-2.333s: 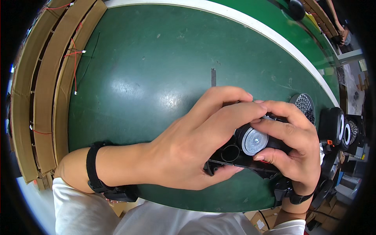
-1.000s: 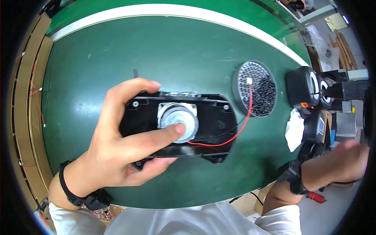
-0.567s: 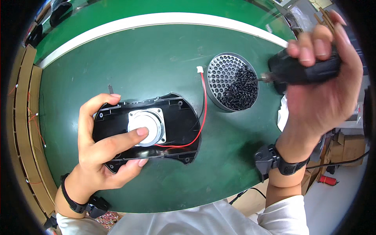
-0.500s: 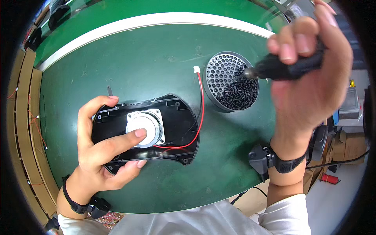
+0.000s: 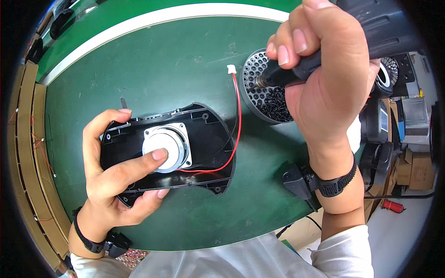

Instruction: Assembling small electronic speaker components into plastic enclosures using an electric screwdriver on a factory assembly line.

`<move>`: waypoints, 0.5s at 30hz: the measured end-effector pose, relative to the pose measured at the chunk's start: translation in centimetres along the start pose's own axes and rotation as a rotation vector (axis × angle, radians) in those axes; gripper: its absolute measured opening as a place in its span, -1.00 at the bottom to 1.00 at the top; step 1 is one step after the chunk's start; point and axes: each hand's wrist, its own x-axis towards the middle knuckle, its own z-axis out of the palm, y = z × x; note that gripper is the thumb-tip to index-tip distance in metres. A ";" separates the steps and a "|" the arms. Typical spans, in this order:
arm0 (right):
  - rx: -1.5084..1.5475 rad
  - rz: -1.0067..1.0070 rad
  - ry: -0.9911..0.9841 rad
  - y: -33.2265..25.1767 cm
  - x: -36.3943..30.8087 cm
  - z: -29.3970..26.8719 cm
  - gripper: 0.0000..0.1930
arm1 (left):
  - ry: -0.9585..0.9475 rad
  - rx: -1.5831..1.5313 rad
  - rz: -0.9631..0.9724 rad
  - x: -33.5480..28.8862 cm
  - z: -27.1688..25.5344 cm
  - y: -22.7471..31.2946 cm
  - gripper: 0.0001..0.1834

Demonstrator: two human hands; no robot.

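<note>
My left hand (image 5: 116, 171) grips a black plastic housing (image 5: 211, 153) lying on the green table, its index finger pressed on a round white speaker (image 5: 169, 148) with a square metal frame. From the speaker a red and black cable (image 5: 239, 111) loops to the right and up to a small white connector (image 5: 231, 69). My right hand (image 5: 329, 69) is wrapped round a black electric screwdriver (image 5: 301, 69), tilted with its metal tip over a round grey dish (image 5: 250, 104). The dish has a plate of holes and a heap of small black screws (image 5: 277, 104). Whether a screw sits on the tip is unclear.
Brown cardboard strips (image 5: 34, 176) with thin wires line the left edge. A small dark strip (image 5: 123, 103) lies behind the housing. On the right stand cardboard boxes (image 5: 417, 170), a red roll (image 5: 393, 206) and black equipment beyond the green table (image 5: 185, 222).
My right hand has brought the screwdriver leftward, its tip now further over the holes of the dish. My left hand keeps its hold on the housing; the whole view has shifted slightly.
</note>
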 end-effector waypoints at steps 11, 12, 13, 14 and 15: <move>0.009 0.031 -0.026 0.5 -0.2 -0.6 -0.72 | -0.007 -0.013 0.002 0.0 -0.1 -0.1 -0.60; 0.008 0.033 -0.027 0.5 -0.2 -0.7 -0.72 | 0.002 -0.019 0.008 0.0 0.0 -0.1 -0.60; 0.008 0.036 -0.029 0.6 -0.1 -0.8 -0.73 | 0.001 -0.020 0.008 0.0 -0.1 -0.1 -0.60; 0.008 0.039 -0.030 0.7 -0.1 -1.0 -0.73 | -0.010 -0.008 0.011 0.1 -0.2 -0.1 -0.60; 0.007 0.042 -0.031 0.8 -0.2 -0.9 -0.73 | -0.020 0.005 0.015 0.1 -0.2 0.0 -0.59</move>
